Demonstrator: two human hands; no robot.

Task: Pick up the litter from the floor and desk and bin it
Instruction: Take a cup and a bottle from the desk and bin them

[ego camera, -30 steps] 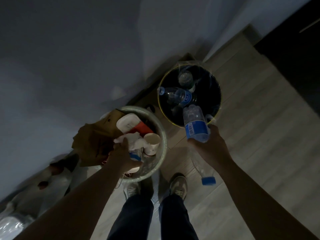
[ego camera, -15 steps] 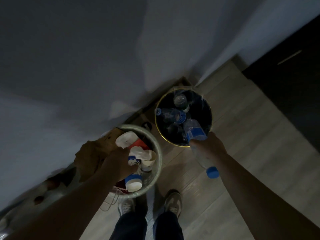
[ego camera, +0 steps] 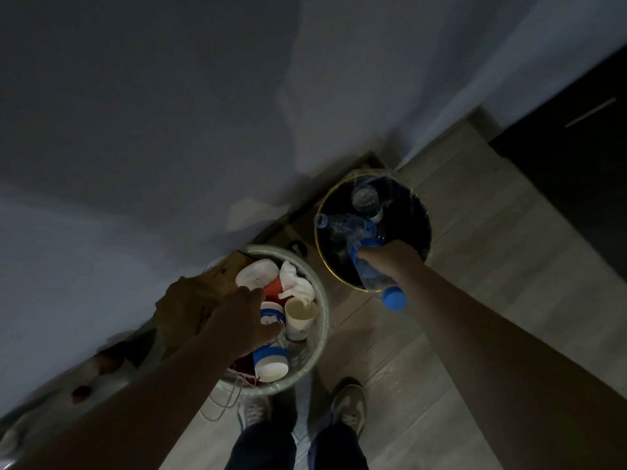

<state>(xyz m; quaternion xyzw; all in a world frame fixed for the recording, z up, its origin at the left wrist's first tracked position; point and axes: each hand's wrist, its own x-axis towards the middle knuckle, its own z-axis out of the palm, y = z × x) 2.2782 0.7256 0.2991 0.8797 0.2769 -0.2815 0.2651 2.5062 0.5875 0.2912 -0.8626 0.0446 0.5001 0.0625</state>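
Right now your litter is split by kind, and that explains both holds: your right hand (ego camera: 390,262) is wrapped around a clear plastic bottle (ego camera: 375,278), gripped at the labelled middle with the blue cap (ego camera: 393,298) pointing back toward you and the base aimed into the dark bin (ego camera: 322,262), so it can slide in bottom-first among the bottles already inside (ego camera: 346,225). The bottle sits over that bin's near rim, partly above the opening, not yet let go. Your left hand (ego camera: 237,320) hangs over the pale bin (ego camera: 324,330), fingers curled downward near a blue-and-white cup (ego camera: 269,357); in this dim light I cannot tell whether it grips that cup or something else, or is loose above the pile. That bin takes the paper-type waste: a brown paper cup (ego camera: 300,317), a crumpled tissue (ego camera: 295,286), a white lid-like piece (ego camera: 256,274). Both bins stand side by side on the wooden floor (ego camera: 475,300) against the wall (ego camera: 169,130), just ahead of your shoes (ego camera: 349,405), so both hands reach a bin without a step. A release from this height looks safe, though the bottle could bounce off the rim.
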